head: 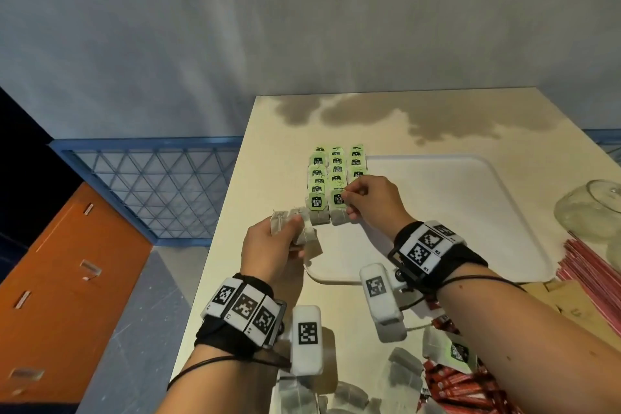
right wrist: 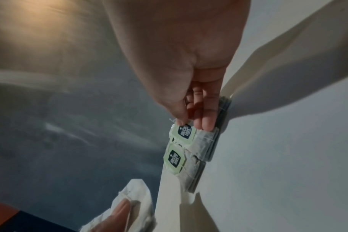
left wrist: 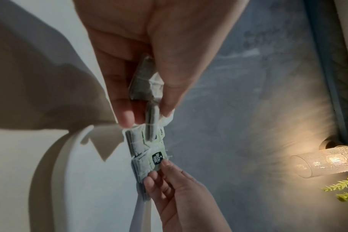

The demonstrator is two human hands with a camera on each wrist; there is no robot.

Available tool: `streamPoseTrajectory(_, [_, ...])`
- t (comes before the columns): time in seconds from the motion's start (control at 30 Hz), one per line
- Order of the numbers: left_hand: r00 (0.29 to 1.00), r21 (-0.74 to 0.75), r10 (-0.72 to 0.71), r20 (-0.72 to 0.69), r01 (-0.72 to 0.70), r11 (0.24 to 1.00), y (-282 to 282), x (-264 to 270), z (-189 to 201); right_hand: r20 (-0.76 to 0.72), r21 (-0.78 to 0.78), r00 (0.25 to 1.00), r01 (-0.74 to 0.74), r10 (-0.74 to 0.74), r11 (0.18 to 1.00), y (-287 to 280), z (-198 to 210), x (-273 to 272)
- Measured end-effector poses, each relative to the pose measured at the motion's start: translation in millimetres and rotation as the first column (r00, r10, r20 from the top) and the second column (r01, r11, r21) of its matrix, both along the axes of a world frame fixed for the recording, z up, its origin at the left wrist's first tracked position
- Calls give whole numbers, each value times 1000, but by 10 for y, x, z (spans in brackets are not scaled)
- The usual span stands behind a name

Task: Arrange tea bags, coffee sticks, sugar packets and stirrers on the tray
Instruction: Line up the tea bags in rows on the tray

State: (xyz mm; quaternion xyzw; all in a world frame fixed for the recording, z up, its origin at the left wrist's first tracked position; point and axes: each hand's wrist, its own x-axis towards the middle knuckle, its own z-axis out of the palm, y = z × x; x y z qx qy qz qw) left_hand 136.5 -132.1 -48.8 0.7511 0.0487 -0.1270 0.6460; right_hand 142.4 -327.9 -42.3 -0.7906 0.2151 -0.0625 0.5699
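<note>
the left hand (head: 268, 245) grips a bunch of tea bags (head: 304, 232) beside the tray (head: 470, 212); the right hand (head: 373, 202) pinches the green tag (head: 338, 199) of the nearest bag in the rows.

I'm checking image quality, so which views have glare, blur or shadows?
Head view: sharp, a dark shadow across the table's far end. Left wrist view: warm glare around a lamp, hard shadows on the tray. Right wrist view: dim and soft, warm glow top left.
</note>
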Motion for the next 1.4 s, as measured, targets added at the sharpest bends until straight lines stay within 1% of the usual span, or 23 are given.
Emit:
streamPoseTrajectory(0.1, [1000, -26, 4, -17, -5, 1000, -25, -27, 17, 4, -27, 1000, 1, -1, 1000, 1, -15, -3])
streamPoseTrajectory(0.17, [1000, -38, -2, -25, 1, 999, -49, -36, 34, 41, -97, 999, 19, -15, 995, -8, -7, -51])
streamPoseTrajectory(0.23, [999, -57, -13, -29, 12, 998, -77, -55, 71, 87, -115, 996, 8, 2, 993, 4, 39, -153])
streamPoseTrajectory(0.33, [998, -83, -57, -19, 55, 995, -162, -93, 135, 86, 8, 985, -150, 149, 989, 77, 114, -358])
streamPoseTrajectory(0.4, [994, -82, -113, 0, 112, 990, -229, -142, 187, 98, 39, 973, -213, 209, 976, 110, 138, -501])
streamPoseTrajectory(0.5, [983, -55, -177, 40, 179, 982, -288, -230, 255, 164, 21, 969, -188, 183, 982, 97, 167, -662])
streamPoseTrajectory(0.57, [983, 14, -157, 91, 156, 988, -304, -264, 268, 178, 5, 974, -142, 139, 990, 71, 186, -746])
streamPoseTrajectory(0.67, [971, 159, -112, 212, 79, 984, -317, -311, 280, 165, -122, 985, -36, 56, 992, 17, 207, -834])
streamPoseTrajectory(0.73, [961, 166, -128, 245, 89, 982, -357, -395, 309, 149, -200, 987, -30, 61, 979, 13, 226, -897])
streamPoseTrajectory(0.83, [946, 154, -190, 261, 154, 976, -448, -547, 363, 143, -308, 983, -68, 117, 949, 73, 269, -979])
streamPoseTrajectory(0.93, [936, 151, -215, 277, 179, 972, -491, -581, 389, 162, -344, 980, -51, 113, 938, 113, 326, -1016])
streamPoseTrajectory(1.0, [936, 160, -221, 274, 182, 970, -502, -571, 400, 162, -307, 979, -66, 121, 949, 107, 380, -1033])
streamPoseTrajectory(1.1, [938, 183, -213, 273, 167, 969, -507, -551, 412, 122, -255, 966, -192, 229, 948, 107, 449, -1076])
streamPoseTrajectory(1.17, [949, 156, -205, 240, 171, 973, -510, -535, 404, 112, -245, 959, -229, 262, 942, 107, 456, -1107])
streamPoseTrajectory(1.23, [966, 87, -193, 170, 180, 980, -514, -505, 370, 156, -246, 965, -169, 211, 955, 67, 429, -1106])
streamPoseTrajectory(1.3, [981, 27, -166, 104, 164, 986, -510, -468, 327, 183, -213, 972, -104, 144, 972, 4, 395, -1083])
streamPoseTrajectory(1.37, [988, -15, -144, 52, 145, 989, -502, -434, 294, 166, -174, 979, -92, 121, 981, -47, 358, -1044])
streamPoseTrajectory(1.4, [989, -37, -141, 31, 142, 989, -503, -420, 279, 140, -169, 981, -107, 132, 980, -61, 332, -1021])
